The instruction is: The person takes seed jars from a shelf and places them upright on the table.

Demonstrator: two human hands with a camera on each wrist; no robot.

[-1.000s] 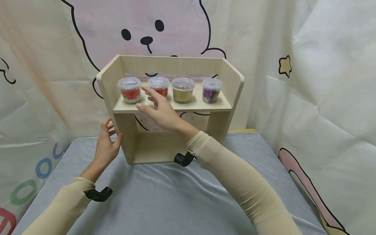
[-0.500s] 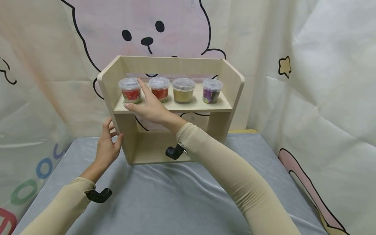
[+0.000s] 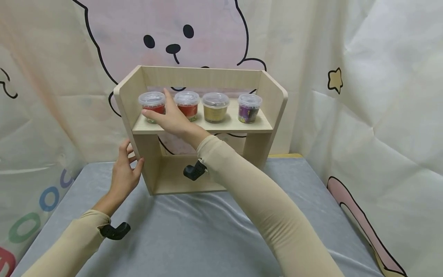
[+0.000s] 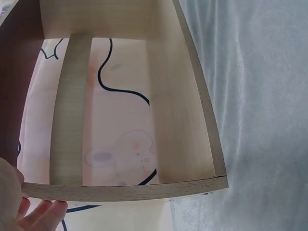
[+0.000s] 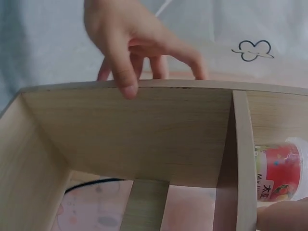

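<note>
A small two-tier wooden shelf (image 3: 207,77) stands on the table. My left hand (image 3: 124,175) grips its left side panel; in the right wrist view the thumb laps over the panel's edge, the fingers outside. On the upper board sits a row of small lidded plastic tubs. My right hand (image 3: 173,119) is at the leftmost red tub (image 3: 152,99), thumb in front and index finger along its right side, both stretched out and partly hiding it. Beside it stand another red tub (image 3: 188,109), a yellow tub (image 3: 215,111) and a purple tub (image 3: 249,111).
A blue-grey cloth (image 3: 194,234) covers the table. Behind the shelf hangs a pale curtain (image 3: 294,46) with a printed bear face, and more curtain closes both sides. The shelf's lower board (image 3: 173,181) lies under the right wrist.
My right hand has moved left, from in front of the second tub to the leftmost red tub, and its thumb has risen across that tub's front. The left hand keeps its hold.
</note>
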